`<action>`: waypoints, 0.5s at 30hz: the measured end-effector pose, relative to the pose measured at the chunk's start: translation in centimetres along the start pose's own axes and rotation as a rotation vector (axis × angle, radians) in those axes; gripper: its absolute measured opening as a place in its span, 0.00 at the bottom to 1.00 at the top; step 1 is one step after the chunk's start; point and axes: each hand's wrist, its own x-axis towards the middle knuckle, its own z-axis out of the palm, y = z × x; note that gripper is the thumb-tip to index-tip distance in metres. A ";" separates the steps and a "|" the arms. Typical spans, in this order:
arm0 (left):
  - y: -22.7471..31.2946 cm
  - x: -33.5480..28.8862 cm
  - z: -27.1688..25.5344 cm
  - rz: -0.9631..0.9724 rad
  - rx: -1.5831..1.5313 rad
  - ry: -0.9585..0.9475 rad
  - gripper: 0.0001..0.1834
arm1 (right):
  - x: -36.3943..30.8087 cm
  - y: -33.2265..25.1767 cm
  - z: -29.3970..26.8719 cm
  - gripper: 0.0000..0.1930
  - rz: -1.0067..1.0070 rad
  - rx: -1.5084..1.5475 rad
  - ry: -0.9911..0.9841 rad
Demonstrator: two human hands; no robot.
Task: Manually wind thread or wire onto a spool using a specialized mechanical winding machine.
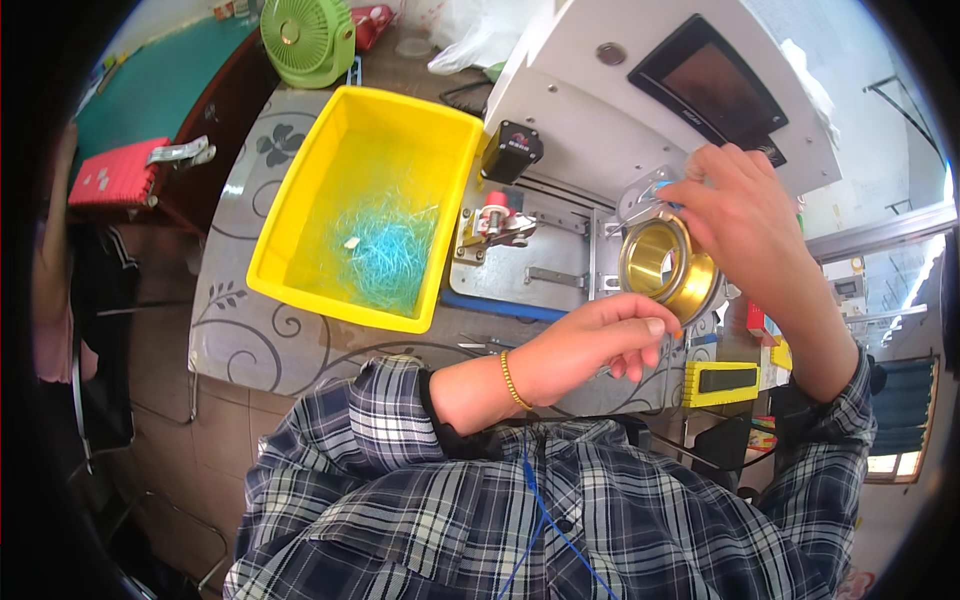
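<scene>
My right hand (738, 205) is closed at the white machine's base, its fingertips pinched beside a small blue piece (662, 186) and a clear round part (636, 198). What exactly it grips is hidden by the fingers. Just below them sits a shiny gold spool or ring (703, 285), hollow in the middle. By the spool's lower rim my left hand (612, 345) has its fingers curled with the thumb laid over them. A small orange tip (678, 334) shows at its fingertips; anything in the grasp is too small to name.
Left of the machine (590, 85) stands a yellow bin (262, 262) with tangled blue strands (385, 260). Between them are a black motor (512, 152) and a red-topped clamp (494, 212). A green fan (305, 40) is behind; a yellow-black block (722, 382) lies at right.
</scene>
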 end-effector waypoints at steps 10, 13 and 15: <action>-0.4 0.1 -0.5 0.027 0.027 0.008 0.19 | 1.5 1.0 -0.3 0.04 -0.074 0.036 -0.087; -0.1 0.2 -0.4 0.022 0.036 0.001 0.19 | 1.5 2.6 0.9 0.03 0.007 0.148 -0.041; 0.0 0.1 -0.4 0.021 0.046 0.004 0.19 | 1.3 2.8 1.2 0.02 0.040 0.216 0.055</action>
